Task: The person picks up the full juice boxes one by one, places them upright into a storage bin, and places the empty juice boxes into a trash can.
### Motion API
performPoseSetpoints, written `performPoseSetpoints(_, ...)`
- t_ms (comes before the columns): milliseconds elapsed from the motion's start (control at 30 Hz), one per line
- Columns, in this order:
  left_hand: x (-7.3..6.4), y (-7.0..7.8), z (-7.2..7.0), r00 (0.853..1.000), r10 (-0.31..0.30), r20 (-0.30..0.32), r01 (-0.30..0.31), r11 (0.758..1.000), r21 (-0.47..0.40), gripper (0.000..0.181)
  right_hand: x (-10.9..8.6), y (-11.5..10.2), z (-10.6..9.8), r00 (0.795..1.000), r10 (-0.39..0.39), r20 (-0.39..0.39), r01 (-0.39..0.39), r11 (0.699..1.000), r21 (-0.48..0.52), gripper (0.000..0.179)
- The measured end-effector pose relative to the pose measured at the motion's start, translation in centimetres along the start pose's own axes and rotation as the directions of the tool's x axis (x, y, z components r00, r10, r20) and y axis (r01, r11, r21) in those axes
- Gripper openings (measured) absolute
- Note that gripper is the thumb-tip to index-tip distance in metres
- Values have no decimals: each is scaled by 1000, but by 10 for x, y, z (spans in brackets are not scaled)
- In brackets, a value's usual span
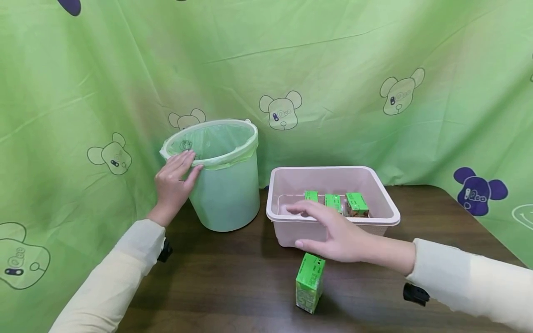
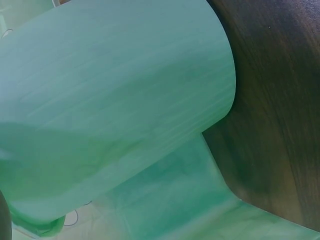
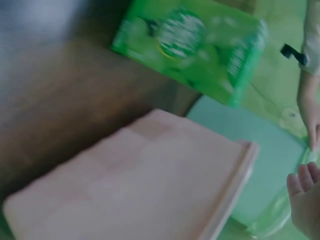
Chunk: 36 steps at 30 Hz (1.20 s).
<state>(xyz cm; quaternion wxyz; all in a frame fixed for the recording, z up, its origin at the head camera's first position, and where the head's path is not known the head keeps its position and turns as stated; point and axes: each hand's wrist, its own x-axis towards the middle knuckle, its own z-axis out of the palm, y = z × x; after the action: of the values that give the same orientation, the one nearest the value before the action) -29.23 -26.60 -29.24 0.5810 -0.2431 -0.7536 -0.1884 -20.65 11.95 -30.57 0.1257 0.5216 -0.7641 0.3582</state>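
A light green bin (image 1: 226, 199) with a translucent green bag liner (image 1: 235, 161) folded over its rim stands left of centre. My left hand (image 1: 174, 181) rests on the near-left rim, fingers extended over the edge. In the left wrist view the bin's side (image 2: 115, 75) fills much of the picture. My right hand (image 1: 335, 231) hovers in front of the pale pink basin (image 1: 333, 169), fingers apart and holding nothing. Below it, a small green carton (image 1: 309, 283) stands upright on the table; the right wrist view shows its printed side (image 3: 200, 50) up close.
Several green cartons (image 1: 356, 204) sit inside the basin, partly hidden by its front wall and my right hand. The brown wooden table (image 1: 233, 286) carries everything. Behind it hangs a green curtain (image 1: 333, 60) with bear prints.
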Motion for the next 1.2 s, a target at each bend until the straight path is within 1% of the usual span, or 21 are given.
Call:
performPoseSetpoints(100,0,0,0,1000,-1,-2,1,1000,3,34,-13,-1,6,999,20,44,-20,1000,2,62)
performPoseSetpoints(233,0,0,0,1000,5,-1,-5,1000,7,35,-30,0,15,990,102,96,-100,995,-27,67)
performPoseSetpoints(367,1,0,0,1000,9,2,-9,1000,11,35,-41,4,21,982,147,122,-142,989,-44,74)
performPoseSetpoints(500,0,0,0,1000,7,3,-7,1000,17,35,-50,10,23,975,168,147,-166,986,-31,81)
performPoseSetpoints(667,-1,0,1,1000,7,-9,-7,1000,12,36,-59,15,29,968,172,180,-180,983,24,84)
performPoseSetpoints(800,-1,0,1,1000,12,-21,-12,1000,9,34,-65,18,35,967,175,187,-188,981,51,86)
performPoseSetpoints(933,-1,1,1,1000,11,-16,-11,1000,11,35,-69,19,39,961,202,187,-215,975,57,88)
performPoseSetpoints(1067,-1,1,1,1000,13,-13,-13,1000,9,35,-72,21,42,951,247,188,-257,966,33,88)
performPoseSetpoints(1200,-1,0,1,1000,19,-9,-19,1000,10,35,-74,24,45,952,246,183,-253,967,16,86)
